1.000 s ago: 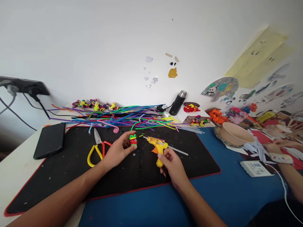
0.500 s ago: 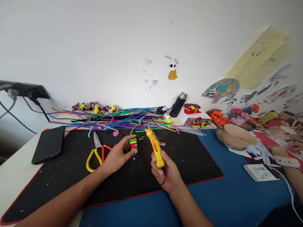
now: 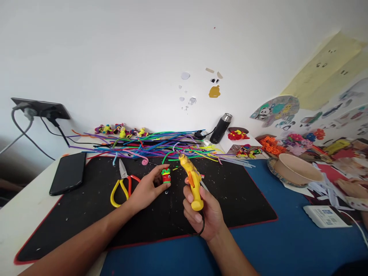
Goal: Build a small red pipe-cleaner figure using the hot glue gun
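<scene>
Between thumb and fingers, my left hand [image 3: 148,188] holds a small red and green figure [image 3: 166,177] with a googly eye on it. A loose googly eye [image 3: 166,192] lies on the black mat [image 3: 230,199] just below the figure. My right hand [image 3: 204,214] is wrapped round a yellow glue gun [image 3: 195,189], its nozzle pointing up and away, right of the figure and apart from it. One finger is at the orange trigger. Scissors [image 3: 123,184] with yellow and red handles lie left of my left hand.
Coloured pipe cleaners [image 3: 155,143] are heaped behind the mat, with small figures [image 3: 122,131] beyond. A phone [image 3: 68,173] lies left. A black bottle [image 3: 220,128], a bowl [image 3: 300,168] and a white box [image 3: 326,216] are to the right. Another person's hand [image 3: 352,188] is at the right edge.
The view has swung a little to the left, so things appear further right. The glue gun is tilted slightly differently in my right hand. My left hand still holds the figure.
</scene>
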Demonstrator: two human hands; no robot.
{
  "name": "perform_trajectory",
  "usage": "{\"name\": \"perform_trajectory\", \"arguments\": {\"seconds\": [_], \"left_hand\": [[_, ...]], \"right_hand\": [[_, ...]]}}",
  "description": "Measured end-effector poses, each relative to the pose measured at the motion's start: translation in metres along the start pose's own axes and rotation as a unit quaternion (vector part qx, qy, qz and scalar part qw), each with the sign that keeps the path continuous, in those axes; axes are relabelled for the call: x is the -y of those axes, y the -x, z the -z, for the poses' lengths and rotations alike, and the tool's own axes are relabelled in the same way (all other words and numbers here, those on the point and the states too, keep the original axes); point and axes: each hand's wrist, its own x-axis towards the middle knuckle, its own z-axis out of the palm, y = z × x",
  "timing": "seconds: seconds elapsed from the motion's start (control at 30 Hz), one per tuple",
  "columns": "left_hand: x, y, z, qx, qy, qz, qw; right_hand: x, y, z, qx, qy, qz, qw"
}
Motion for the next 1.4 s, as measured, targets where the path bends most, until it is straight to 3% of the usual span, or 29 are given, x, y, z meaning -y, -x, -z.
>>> {"name": "perform_trajectory", "arguments": {"seconds": [0.17,0.33,0.47,0.6,0.7,0.87,1.13,1.4], "left_hand": [[-0.006,0.001,0.001,-0.009,-0.014,0.003,1.000],[-0.002,0.001,-0.001,-0.028,-0.036,-0.002,0.999],[-0.001,0.000,-0.002,-0.090,-0.044,-0.017,0.995],[-0.005,-0.001,-0.001,-0.131,-0.059,-0.025,0.989],[-0.005,-0.002,-0.001,-0.137,-0.062,-0.027,0.988],[-0.001,-0.002,-0.002,-0.137,-0.078,-0.023,0.987],[-0.002,-0.001,-0.003,-0.128,-0.104,-0.023,0.986],[-0.003,0.000,-0.002,-0.117,-0.115,-0.027,0.986]], "right_hand": [[0.002,-0.002,0.002,-0.004,0.024,-0.009,1.000],[0.007,-0.005,0.007,-0.027,0.171,-0.011,0.985],[0.011,-0.014,0.008,-0.041,0.253,-0.030,0.966],[0.010,-0.030,0.013,-0.082,0.289,0.024,0.954],[0.001,-0.037,0.023,-0.112,0.292,0.055,0.948],[-0.013,-0.032,0.036,-0.118,0.365,0.019,0.923],[-0.022,-0.024,0.033,-0.148,0.453,0.005,0.879],[-0.026,-0.023,0.032,-0.156,0.477,0.003,0.865]]}}
